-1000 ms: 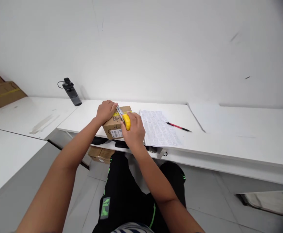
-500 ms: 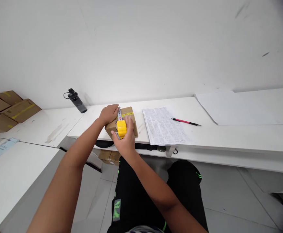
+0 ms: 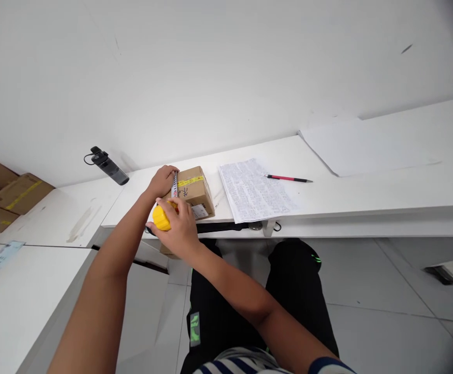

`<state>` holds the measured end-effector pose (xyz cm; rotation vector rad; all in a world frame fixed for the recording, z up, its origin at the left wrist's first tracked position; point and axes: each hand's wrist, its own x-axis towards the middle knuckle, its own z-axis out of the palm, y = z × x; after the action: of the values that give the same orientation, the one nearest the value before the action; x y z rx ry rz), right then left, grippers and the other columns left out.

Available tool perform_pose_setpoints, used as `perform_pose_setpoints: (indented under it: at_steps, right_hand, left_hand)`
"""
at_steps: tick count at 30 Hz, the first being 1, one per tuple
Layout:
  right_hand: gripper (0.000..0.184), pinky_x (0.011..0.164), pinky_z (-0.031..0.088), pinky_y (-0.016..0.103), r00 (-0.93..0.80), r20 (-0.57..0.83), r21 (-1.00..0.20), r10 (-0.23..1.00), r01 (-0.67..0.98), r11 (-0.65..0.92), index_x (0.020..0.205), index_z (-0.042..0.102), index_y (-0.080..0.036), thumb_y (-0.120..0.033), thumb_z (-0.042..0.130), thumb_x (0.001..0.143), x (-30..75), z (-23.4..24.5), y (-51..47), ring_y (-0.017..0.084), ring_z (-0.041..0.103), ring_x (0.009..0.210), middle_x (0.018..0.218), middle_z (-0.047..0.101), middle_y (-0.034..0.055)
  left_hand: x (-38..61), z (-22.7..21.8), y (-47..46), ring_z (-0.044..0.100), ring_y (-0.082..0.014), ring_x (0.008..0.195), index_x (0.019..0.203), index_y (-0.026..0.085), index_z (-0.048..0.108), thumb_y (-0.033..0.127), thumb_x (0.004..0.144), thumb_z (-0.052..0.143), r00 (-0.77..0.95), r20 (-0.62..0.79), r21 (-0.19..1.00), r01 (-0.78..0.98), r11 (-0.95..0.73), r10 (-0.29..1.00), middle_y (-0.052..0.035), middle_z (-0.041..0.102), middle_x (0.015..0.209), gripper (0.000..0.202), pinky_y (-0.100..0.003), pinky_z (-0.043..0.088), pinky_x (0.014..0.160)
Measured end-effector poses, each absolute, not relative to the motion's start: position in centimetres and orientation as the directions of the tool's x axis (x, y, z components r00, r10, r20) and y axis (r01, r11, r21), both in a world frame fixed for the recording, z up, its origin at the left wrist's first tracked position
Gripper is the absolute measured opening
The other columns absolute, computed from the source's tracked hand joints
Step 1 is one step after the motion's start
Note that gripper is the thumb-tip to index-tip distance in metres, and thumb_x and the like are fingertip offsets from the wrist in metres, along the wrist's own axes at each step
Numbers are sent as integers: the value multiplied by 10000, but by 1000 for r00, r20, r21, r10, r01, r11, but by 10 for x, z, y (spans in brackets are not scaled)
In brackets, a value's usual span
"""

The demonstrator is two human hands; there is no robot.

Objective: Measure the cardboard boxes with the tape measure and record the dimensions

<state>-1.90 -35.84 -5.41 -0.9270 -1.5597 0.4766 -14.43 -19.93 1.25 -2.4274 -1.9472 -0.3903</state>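
Left hand (image 3: 163,180): fingers curled down on the far-left top corner of the small brown cardboard box (image 3: 195,191). Its grip is closed over the end of the white tape blade (image 3: 174,187); pinch or press, you can't tell from here.

Right hand (image 3: 179,230): grip wrapped tight round the round yellow tape-measure case (image 3: 160,218).

Change: a second ago you held the case over the box top, with the blade slanting across it. Now the case is drawn off the box's near-left corner and out past the bench's front edge (image 3: 327,212). The blade lies straight along the left edge of the box top, far to near.

Box position: standing flat by the front edge, towards the bench's left end.

Around it: printed paper sheet (image 3: 254,193) just right of the box, with a red pen (image 3: 288,178) beyond it. A dark water bottle (image 3: 107,165) lies at the back-left corner.
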Motion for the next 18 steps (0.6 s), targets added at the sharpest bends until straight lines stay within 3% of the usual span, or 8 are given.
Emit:
perform_pose_setpoints:
  at_steps: [3, 8, 18]
  right_hand:
    - [548, 995, 486, 489, 93, 611, -758, 786, 355, 547, 1342, 692, -288, -606, 723, 896, -23, -55, -358, 334, 612, 1188, 1302, 647, 145]
    - [439, 1051, 380, 500, 161, 675, -700, 720, 447, 557, 1265, 698, -260, -481, 725, 887, -27, -58, -357, 314, 585, 1193, 1230, 685, 114]
    - [477, 1012, 376, 487, 76, 632, -696, 771, 494, 522, 1331, 678, -255, -469, 700, 906, -25, -53, -328, 330, 580, 1206, 1328, 672, 130]
  left_hand:
    - [-147, 10, -196, 601, -274, 1221, 1172, 192, 725, 219, 998, 367, 199, 197, 194, 952, -237, 960, -132, 684, 1251, 399, -431, 456, 1137]
    - [-148, 6, -192, 606, -283, 1186, 1119, 216, 743, 205, 995, 390, 198, 220, 222, 943, -247, 955, -113, 682, 1179, 373, -468, 459, 1126]
    - [-142, 5, -193, 621, -270, 1133, 1086, 237, 762, 185, 961, 415, 180, 238, 245, 940, -238, 955, -91, 695, 1154, 372, -444, 498, 1080]
